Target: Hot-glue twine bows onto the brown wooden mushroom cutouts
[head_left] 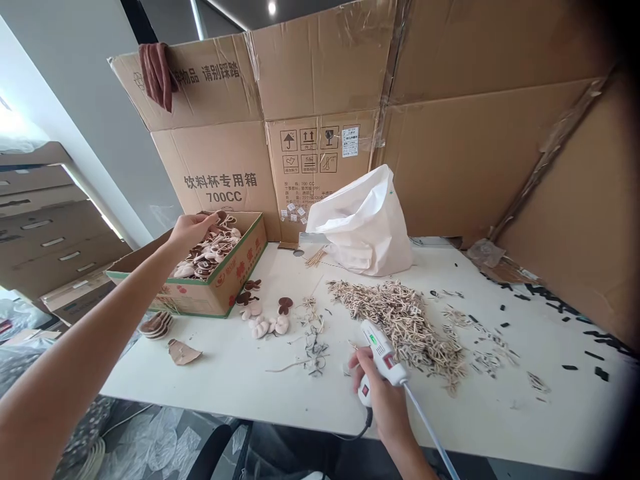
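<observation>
Two hands: right [383, 390] gripping glue gun [381, 348], left [193, 230] at boxed pieces [206, 260], hold half hidden, unclear

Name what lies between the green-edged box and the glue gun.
In the head view, brown and cream pieces beside the box, then a tangle of thin scraps nearer the glue gun.

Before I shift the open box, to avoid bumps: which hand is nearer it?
Left: the left hand is over the box; the right hand is off to its right.
</observation>
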A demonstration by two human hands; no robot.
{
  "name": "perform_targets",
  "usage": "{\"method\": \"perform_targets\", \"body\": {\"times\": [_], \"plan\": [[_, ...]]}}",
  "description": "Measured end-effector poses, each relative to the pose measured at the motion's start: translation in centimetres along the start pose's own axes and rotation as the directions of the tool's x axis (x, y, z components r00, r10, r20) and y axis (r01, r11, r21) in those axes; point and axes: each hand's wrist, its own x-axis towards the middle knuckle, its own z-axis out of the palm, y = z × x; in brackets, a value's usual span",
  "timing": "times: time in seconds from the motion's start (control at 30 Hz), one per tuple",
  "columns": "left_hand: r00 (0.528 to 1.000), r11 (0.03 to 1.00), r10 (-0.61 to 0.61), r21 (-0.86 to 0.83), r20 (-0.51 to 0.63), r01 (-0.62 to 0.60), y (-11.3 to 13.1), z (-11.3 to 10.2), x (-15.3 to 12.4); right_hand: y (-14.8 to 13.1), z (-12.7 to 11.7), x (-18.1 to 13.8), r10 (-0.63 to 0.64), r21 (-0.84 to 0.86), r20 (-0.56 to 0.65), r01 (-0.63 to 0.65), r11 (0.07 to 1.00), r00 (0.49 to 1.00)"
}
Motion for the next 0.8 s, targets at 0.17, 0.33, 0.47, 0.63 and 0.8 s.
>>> {"method": "perform_targets", "body": {"times": [0.17,0.33,0.47,0.63,0.8], "plan": [[0.985,0.984,-0.17,0.061,0.003,0.169,-3.2,-1.6,0.5,-0.7,0.3,-0.2,-0.011,-0.003,-0.018,0.011,1.0,1.0],[0.965,0.949,-0.257,0.177,-0.044,0.261,-4.9,-2.8,-0.2,-0.9,0.3,-0.2,-0.022,-0.014,-0.015,0.022,1.0,1.0],[0.955,0.932,-0.278,0.213,-0.099,0.293,-5.2,-2.9,-0.4,-0.8,0.2,-0.2,-0.016,-0.02,-0.016,0.016,1.0,1.0],[0.955,0.946,-0.282,0.138,-0.09,0.292,-5.3,-2.7,-0.7,-0.6,0.1,-0.1,-0.012,-0.021,-0.004,0.012,1.0,1.0],[0.966,0.966,-0.246,0.063,-0.081,0.251,-4.3,-2.4,-1.0,-0.3,0.0,0.0,-0.016,-0.02,-0.013,0.016,1.0,1.0]]}}
